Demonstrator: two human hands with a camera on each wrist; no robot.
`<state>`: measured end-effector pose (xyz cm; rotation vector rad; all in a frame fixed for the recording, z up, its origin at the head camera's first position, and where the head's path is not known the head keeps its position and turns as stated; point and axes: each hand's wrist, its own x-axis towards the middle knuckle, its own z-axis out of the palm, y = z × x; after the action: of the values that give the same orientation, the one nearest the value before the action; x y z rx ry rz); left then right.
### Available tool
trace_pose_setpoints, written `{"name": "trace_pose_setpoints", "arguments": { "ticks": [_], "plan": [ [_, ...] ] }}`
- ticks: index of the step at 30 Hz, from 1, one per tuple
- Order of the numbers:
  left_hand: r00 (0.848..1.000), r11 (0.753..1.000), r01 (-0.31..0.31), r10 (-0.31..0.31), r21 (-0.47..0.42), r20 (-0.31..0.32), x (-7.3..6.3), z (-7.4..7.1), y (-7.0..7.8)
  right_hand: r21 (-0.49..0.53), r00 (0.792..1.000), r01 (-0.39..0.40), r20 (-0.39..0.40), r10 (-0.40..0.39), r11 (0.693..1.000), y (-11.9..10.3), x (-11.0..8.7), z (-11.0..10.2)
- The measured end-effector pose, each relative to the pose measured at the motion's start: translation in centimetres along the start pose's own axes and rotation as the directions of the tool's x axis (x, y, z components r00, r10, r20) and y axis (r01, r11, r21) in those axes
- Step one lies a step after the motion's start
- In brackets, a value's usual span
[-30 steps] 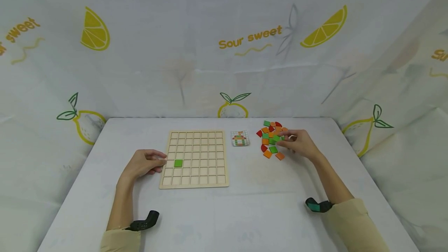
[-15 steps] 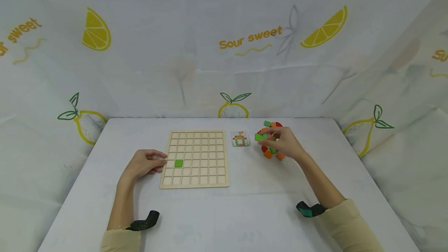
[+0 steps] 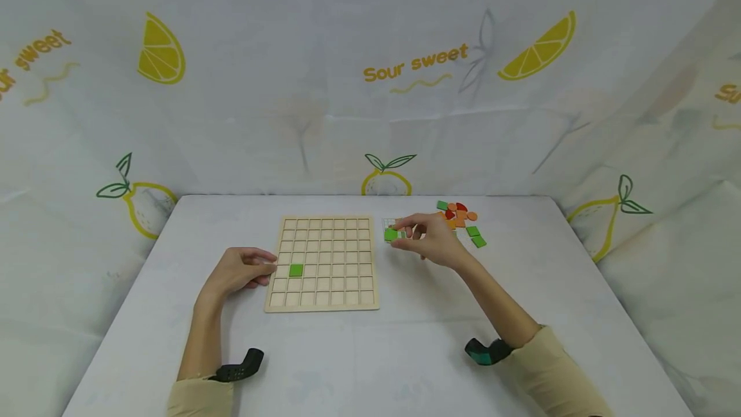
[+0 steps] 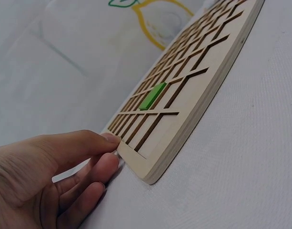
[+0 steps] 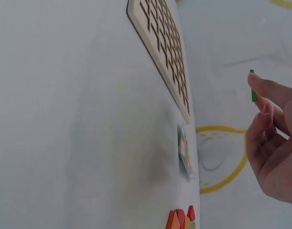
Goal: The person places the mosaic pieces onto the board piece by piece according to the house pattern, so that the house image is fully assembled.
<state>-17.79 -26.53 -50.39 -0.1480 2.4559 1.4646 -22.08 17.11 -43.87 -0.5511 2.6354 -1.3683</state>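
My right hand pinches a green square tile between thumb and fingertips, raised above the table; the tile shows edge-on in the right wrist view. Below it lies a small pattern card, mostly hidden from the head view. My left hand holds the left edge of a wooden grid board, thumb at the rim and the other fingers bent beside it in the left wrist view. One green square tile sits in a cell near the board's left side.
Right of the card is a loose pile of orange, red and green tiles, partly behind my right hand. Two green tiles lie at its right side. A printed cloth hangs behind the white table.
My right hand has moved left from the tile pile with the green square tile, now over the card. The left hand and the board have stayed in place.
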Motion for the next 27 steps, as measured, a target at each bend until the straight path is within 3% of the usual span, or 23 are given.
{"name": "trace_pose_setpoints", "arguments": {
  "ticks": [14,27],
  "plan": [
    [1.0,1.0,-0.013,0.013,-0.014,0.008,0.0,-0.3,0.2,0.054,0.994,0.064,0.086,-0.068,0.996,-3.1,1.5,5.2],
    [1.0,1.0,-0.006,0.006,-0.008,0.011,-0.1,-0.1,0.0,0.078,0.969,0.142,0.191,-0.154,0.987,-5.4,2.9,11.4]
  ]
}}
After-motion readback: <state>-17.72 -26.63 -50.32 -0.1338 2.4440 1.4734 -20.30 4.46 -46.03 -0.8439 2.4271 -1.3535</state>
